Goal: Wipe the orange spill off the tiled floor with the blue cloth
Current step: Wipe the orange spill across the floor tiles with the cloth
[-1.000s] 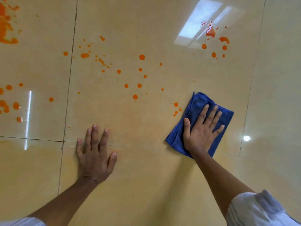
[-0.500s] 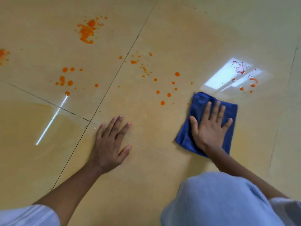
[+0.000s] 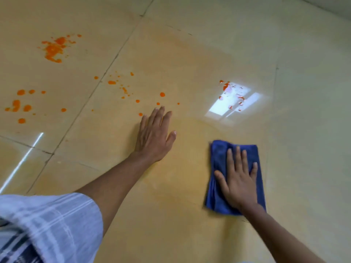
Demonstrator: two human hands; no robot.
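Observation:
A folded blue cloth (image 3: 218, 160) lies flat on the glossy beige tiled floor (image 3: 190, 54). My right hand (image 3: 238, 182) presses down on it with straight fingers spread. My left hand (image 3: 154, 136) rests flat on the bare tile to the cloth's left, its fingertips just short of several small orange drops (image 3: 162, 94). A bigger orange splatter (image 3: 54, 49) sits far left, more blobs (image 3: 20, 107) lie at the left edge, and a reddish patch (image 3: 226, 86) shows in a window glare beyond the cloth.
Dark grout lines (image 3: 106, 73) cross the floor. A faint orange film tints the tile around my hands. A bright streak of reflected light (image 3: 24, 158) lies at the lower left. My checked sleeve (image 3: 49, 224) fills the bottom left corner.
The view has swung left and back. My right hand has pulled the cloth nearer to me, away from the drops. My left hand now lies farther forward, close to the small drops.

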